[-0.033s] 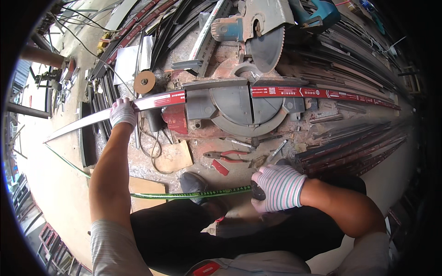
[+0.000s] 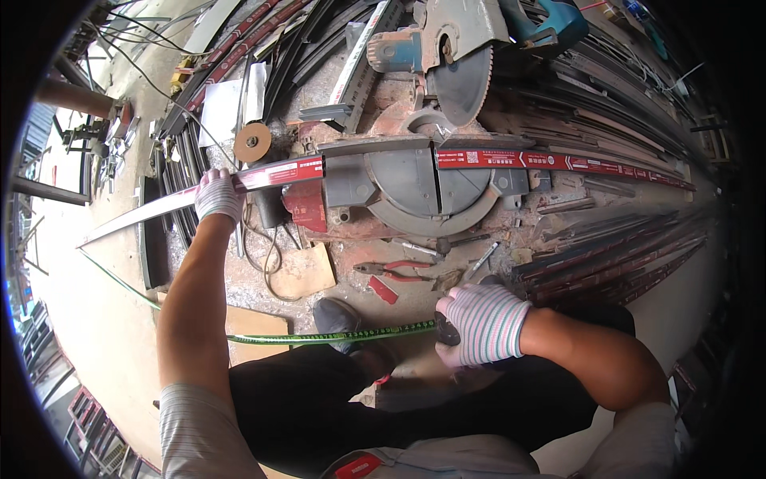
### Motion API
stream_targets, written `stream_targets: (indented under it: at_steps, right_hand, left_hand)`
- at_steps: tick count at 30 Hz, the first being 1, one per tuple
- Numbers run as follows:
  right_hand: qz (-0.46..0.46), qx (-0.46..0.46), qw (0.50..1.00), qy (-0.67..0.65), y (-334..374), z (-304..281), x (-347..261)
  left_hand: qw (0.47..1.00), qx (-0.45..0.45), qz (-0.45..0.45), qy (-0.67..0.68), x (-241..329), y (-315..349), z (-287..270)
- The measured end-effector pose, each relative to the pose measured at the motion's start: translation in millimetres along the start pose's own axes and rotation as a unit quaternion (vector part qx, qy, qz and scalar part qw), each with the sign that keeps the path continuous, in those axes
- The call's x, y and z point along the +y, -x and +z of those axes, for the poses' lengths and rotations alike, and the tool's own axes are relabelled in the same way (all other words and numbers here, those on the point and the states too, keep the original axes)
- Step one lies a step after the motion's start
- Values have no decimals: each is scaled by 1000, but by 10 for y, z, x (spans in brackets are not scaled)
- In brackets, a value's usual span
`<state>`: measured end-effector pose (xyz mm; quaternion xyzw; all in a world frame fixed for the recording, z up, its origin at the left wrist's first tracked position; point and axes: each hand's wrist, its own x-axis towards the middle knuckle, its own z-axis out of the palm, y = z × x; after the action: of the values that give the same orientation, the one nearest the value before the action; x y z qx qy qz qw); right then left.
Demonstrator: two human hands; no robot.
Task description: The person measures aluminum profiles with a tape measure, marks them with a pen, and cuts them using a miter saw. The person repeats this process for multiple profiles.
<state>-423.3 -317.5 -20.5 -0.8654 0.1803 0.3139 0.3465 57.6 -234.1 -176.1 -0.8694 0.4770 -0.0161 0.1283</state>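
Observation:
My gloved left hand is closed round a long metal profile with red printed film. The profile slants away to the far left, and its right end rests on the left side of the mitre saw's grey table. In my gloved right hand is a dark tape measure, held low above my legs. Its green tape runs out leftward, passes behind my left forearm and reaches the profile's far left end. The toothed saw blade stands raised above the table.
Another red-filmed profile lies against the fence, right of the slot. Red-handled pliers, a marker and a board scrap lie nearer me. Stacked dark profiles fill the right. An orange-brown disc sits left of the saw.
My left hand and the profile have shifted very slightly right, toward the saw. My right hand with the tape measure has stayed in place.

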Motion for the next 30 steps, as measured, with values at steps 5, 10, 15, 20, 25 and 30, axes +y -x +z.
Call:
stream_targets:
  at_steps: [5, 10, 15, 20, 25, 30]
  right_hand:
    - [-2, 25, 1000, 14, 50, 0, -46]
    - [4, -24, 1000, 9, 69, -58, -101]
    - [-5, 11, 1000, 5, 92, 10, -68]
    - [7, -2, 1000, -2, 101, -56, -59]
    - [4, 1, 1000, -15, 110, -47, -35]
    - [16, -14, 999, -32, 149, -97, -19]
  left_hand:
    - [993, 26, 110, 32, 311, 110, -181]
    - [982, 17, 168, 86, 576, 52, -270]
    - [982, -35, 164, 89, 615, -69, -332]
    - [985, -39, 146, 84, 654, -183, -396]
    - [990, -2, 119, 77, 606, -355, -178]
    - [996, -30, 39, 73, 577, -356, -109]
